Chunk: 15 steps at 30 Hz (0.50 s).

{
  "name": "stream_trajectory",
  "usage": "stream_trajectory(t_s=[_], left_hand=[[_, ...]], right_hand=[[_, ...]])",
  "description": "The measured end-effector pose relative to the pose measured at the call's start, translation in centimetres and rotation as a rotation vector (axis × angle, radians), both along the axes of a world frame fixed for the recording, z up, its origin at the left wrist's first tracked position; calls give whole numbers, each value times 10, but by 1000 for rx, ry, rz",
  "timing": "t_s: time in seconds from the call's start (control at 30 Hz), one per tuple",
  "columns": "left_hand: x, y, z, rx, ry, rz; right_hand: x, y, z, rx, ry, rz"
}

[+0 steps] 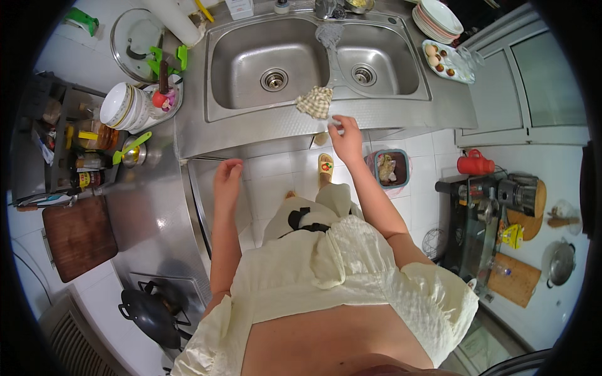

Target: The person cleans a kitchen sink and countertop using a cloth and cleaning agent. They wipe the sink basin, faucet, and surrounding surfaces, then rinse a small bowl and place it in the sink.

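My right hand (347, 140) hovers at the front edge of the stainless steel counter, fingers loosely bent and slightly blurred, with nothing seen in them. Just beyond its fingertips a crumpled checkered cloth (315, 102) lies on the front rim of the double-bowl sink (244, 111). Over the floor near the left counter, my left hand (228, 181) hangs loosely curled, and no object shows in it. Both sink bowls show bare metal and drain strainers. A grey rag (329, 35) is draped over the divider at the back.
Left of the sink stand stacked bowls (123, 107), a glass lid (136, 44) and a condiment rack (84, 136). A wok (150, 312) sits on the stove. At right are stacked plates (439, 21), a tray with eggs (449, 61) and, on the floor, a trash bin (407, 168).
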<state>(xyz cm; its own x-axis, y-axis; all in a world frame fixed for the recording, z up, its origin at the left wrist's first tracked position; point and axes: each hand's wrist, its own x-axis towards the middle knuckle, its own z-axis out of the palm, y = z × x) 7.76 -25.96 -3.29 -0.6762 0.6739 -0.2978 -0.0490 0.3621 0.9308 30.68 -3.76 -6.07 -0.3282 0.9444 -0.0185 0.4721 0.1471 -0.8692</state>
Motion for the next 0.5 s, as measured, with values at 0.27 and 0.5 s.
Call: stream_trajectory(t_s=[0.27,0.5], left_hand=[[13,58,8,11,-69,190],[18,137,30,32,-69,3]], right_hand=[[-51,89,-11,245,-352,309],[-67,135,10,-395,419,367]])
